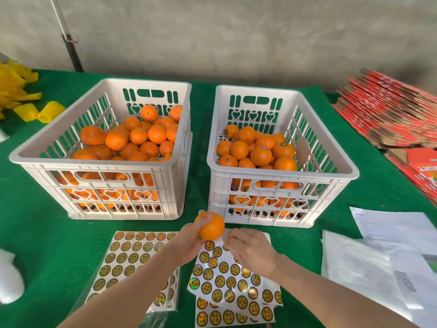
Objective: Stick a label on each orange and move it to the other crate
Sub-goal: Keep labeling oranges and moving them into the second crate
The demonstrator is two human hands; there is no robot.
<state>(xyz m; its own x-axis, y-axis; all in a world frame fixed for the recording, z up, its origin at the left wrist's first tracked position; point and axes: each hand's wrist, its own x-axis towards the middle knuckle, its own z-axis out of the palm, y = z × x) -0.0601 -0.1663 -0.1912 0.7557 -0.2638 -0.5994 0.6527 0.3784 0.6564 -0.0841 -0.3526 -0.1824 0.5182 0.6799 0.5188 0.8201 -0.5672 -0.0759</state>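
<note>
My left hand (189, 242) grips an orange (211, 226) just in front of the two white crates, above the label sheets. My right hand (250, 247) is beside the orange, its fingers curled down on the top edge of a sheet of round gold labels (227, 280); whether it pinches a label I cannot tell. The left crate (99, 159) holds plain oranges. In the right crate (281, 166) lie oranges, some showing round labels. A second label sheet (127, 256) lies to the left under my left forearm.
Green cloth (47, 233) covers the table. Yellow foam nets (28, 102) lie at the far left. Flattened red cartons (390, 117) are stacked at the right. White papers (378, 256) lie at the near right, and a white object (9, 280) at the left edge.
</note>
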